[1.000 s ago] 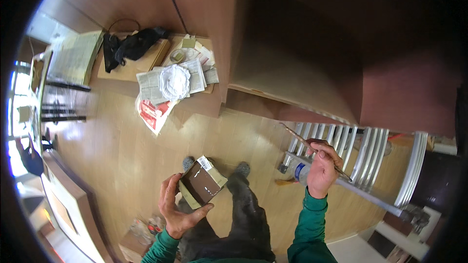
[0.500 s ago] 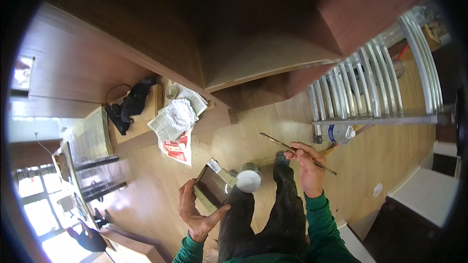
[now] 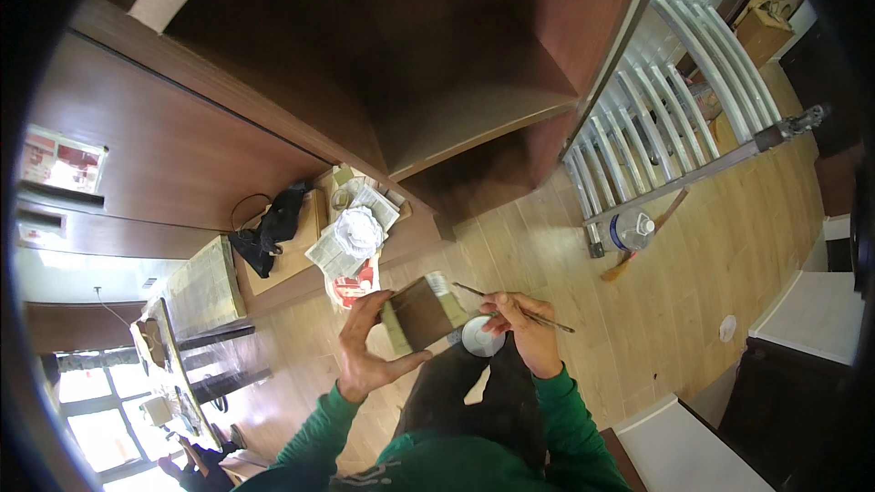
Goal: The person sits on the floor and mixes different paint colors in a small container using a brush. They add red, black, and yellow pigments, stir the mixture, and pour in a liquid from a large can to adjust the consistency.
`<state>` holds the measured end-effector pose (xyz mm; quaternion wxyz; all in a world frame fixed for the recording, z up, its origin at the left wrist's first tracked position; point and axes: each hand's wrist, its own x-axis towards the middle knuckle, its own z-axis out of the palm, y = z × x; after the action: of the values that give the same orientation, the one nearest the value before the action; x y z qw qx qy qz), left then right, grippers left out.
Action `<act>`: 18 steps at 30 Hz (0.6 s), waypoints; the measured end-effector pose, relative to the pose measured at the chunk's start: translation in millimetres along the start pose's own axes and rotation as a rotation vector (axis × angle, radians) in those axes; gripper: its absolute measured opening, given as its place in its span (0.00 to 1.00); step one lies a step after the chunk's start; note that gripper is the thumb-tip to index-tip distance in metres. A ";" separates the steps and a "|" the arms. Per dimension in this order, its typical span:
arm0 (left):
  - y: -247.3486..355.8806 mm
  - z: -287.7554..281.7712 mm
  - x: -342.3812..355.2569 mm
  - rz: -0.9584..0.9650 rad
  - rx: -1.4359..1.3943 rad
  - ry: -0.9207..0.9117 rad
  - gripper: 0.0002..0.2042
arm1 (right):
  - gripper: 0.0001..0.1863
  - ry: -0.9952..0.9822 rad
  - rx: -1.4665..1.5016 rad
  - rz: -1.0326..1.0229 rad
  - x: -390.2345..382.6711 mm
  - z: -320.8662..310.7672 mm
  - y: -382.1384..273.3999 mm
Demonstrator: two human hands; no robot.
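My left hand point(image 3: 366, 353) grips a small rectangular brown panel point(image 3: 421, 314) by its left and lower edges. Yellowish-green strips line two of its sides, and a white label sits at its upper corner. A thin paintbrush point(image 3: 540, 321), stained along its length, is pinched between the thumb and fingers of my right hand point(image 3: 521, 326). Its left tip comes close to the panel's upper right corner; I cannot tell whether they touch. Below and between my hands, a round can with a white top point(image 3: 483, 335) stands by my legs, partly hidden.
Ahead rises a brown wooden cabinet point(image 3: 474, 141) with open shelves. A metal ladder point(image 3: 652, 128) lies right, beside a clear plastic bottle point(image 3: 632, 230) and a broom point(image 3: 629, 264). Crumpled white paper point(image 3: 358, 231) rests on newspaper point(image 3: 339, 253) near a black bag point(image 3: 273, 228). Another person point(image 3: 205, 469) is at lower left.
My right hand has moved left with the paintbrush, toward the panel. The panel has risen slightly and shifted right in my left hand. My view has turned.
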<state>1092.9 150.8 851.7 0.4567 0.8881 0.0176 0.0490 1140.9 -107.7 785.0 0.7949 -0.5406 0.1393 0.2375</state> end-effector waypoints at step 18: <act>-3.2 -16.6 60.8 0.248 -0.320 -0.618 0.55 | 0.10 0.256 0.340 -0.098 -68.2 39.7 -23.0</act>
<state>1151.7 170.7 863.0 0.5642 0.7737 -0.2369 -0.1643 1093.7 -93.4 850.9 0.8610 -0.4308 0.2507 0.1012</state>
